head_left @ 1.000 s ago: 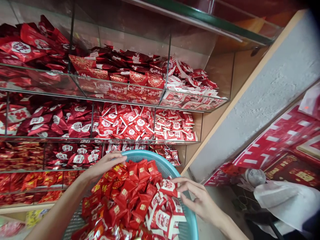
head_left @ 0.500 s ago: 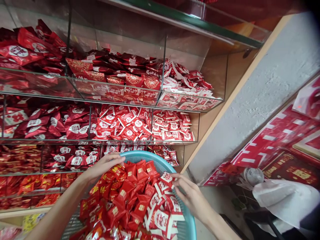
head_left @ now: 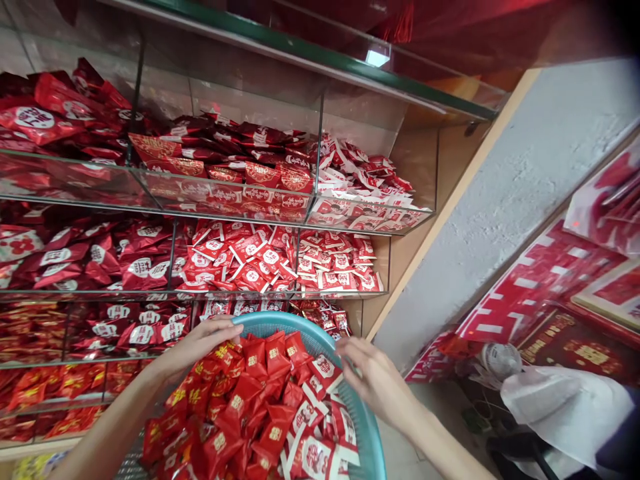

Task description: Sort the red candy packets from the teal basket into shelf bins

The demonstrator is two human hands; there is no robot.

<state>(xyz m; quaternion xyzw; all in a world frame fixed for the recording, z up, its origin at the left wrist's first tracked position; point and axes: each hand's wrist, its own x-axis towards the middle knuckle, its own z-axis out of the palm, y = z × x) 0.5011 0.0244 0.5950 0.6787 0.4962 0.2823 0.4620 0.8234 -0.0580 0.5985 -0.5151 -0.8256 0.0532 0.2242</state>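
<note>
Glass shelves (head_left: 345, 295) and a basket (head_left: 371, 433) hold red packets (head_left: 237, 402).

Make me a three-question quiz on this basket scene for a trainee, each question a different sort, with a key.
1. Multiple choice: which side is nearer the white-edged packets in the basket? A) the left one B) the right one, counting the person's own hands.
2. True or false: the basket is blue-green.
3. Fill the gap: the wall to the right of the shelf unit is ____.

Key: 1. B, the right hand. 2. True. 3. Grey.
</note>
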